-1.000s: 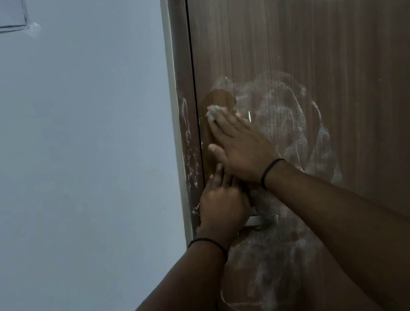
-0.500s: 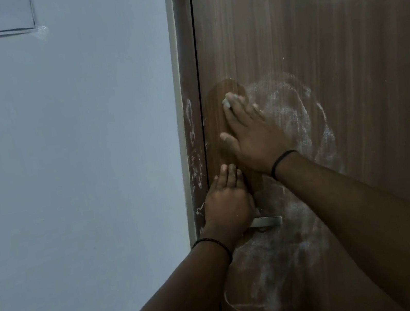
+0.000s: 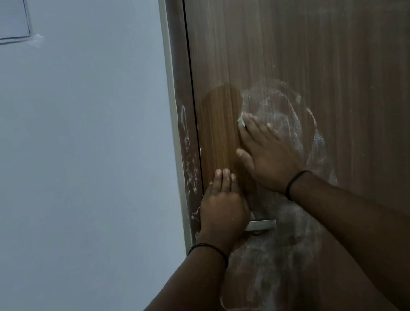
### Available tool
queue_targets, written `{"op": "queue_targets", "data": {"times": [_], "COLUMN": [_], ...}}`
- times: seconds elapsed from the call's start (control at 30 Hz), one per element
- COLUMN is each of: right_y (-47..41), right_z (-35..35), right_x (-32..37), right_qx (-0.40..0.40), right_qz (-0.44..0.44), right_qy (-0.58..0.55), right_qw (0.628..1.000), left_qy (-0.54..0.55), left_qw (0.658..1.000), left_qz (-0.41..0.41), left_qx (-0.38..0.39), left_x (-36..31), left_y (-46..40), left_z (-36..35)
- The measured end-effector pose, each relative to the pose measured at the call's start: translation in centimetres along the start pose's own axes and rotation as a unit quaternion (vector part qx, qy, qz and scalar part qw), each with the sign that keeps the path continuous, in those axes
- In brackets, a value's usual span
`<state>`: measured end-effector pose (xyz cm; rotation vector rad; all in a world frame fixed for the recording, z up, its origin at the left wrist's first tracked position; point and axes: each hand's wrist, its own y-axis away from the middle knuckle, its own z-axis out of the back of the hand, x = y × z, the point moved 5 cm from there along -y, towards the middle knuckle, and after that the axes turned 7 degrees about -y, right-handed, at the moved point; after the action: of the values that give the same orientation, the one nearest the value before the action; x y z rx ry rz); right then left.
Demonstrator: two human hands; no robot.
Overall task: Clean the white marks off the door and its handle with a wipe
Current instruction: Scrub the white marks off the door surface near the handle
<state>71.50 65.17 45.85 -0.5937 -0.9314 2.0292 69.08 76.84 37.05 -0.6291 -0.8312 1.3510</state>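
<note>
Door (image 3: pixel 317 55) centre frame: my right hand (image 3: pixel 266 156), fingers flat, slid wipe (image 3: pixel 241 121) right; clean strip wider; left hand (image 3: pixel 220 207) flat beside handle (image 3: pixel 261 224).

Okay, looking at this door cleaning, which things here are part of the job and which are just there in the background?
Part of the job:
door
white marks
handle
wipe, under the right hand
left hand, flat on the door above the handle

Just there:
wall
door frame, though it carries white smears too
wristbands
</note>
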Motion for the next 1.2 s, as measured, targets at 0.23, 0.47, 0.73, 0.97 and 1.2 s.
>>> {"op": "queue_targets", "data": {"times": [0.23,0.47,0.73,0.97,1.2], "right_y": [-4.1,-1.9,-8.1,-3.3,-2.4], "right_z": [1.7,2.0,2.1,0.6,1.5], "right_x": [1.9,-0.3,5.9,2.6,-0.4], "right_qx": [0.001,-0.017,0.011,0.013,-0.037], "right_qz": [-0.006,-0.020,0.065,0.106,-0.027], "right_qy": [-0.038,-0.020,-0.040,0.035,-0.029], "right_qw": [0.999,0.999,0.997,0.994,0.998], "left_qy": [-0.003,-0.005,-0.001,0.001,-0.006], "left_qw": [1.000,1.000,1.000,1.000,1.000], "left_qz": [0.011,0.003,0.002,0.002,0.007], "left_qx": [0.007,0.029,0.012,0.028,0.026], "left_x": [-0.2,-0.2,-0.4,-0.3,-0.3], "left_y": [-0.1,-0.1,-0.1,-0.2,-0.1], "left_z": [0.0,-0.4,0.0,-0.4,-0.4]}}
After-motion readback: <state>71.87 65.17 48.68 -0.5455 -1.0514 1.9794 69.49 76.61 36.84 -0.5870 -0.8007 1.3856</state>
